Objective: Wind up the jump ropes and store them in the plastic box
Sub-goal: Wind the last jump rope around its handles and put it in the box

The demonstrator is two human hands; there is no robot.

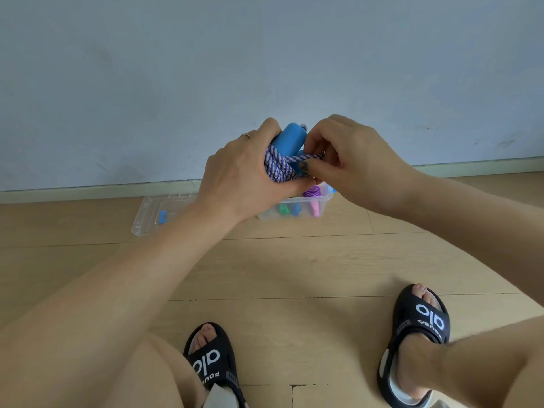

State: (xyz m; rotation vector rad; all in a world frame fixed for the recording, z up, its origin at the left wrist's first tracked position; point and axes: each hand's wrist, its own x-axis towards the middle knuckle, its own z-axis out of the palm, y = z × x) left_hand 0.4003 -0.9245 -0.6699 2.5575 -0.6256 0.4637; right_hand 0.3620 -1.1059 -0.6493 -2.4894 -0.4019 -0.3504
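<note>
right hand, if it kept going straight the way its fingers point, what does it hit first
Its fingers point left, pinching the rope. Straight on, the right hand would likely meet the blue handles and the wound coil in the left hand, almost at once. Depth is hard to judge from one view.

Rope (278, 166): braided cord, purple and white, rough weave; blue handles (290, 139) look smooth and matt, foam or plastic cannot be told. Box (322, 206) and its lid (150, 216): clear glossy plastic. Floor (294, 266): pale wood-grain boards, low sheen; wall (206, 69) matt painted; slides (418, 334) black, smooth, rubbery.
</note>
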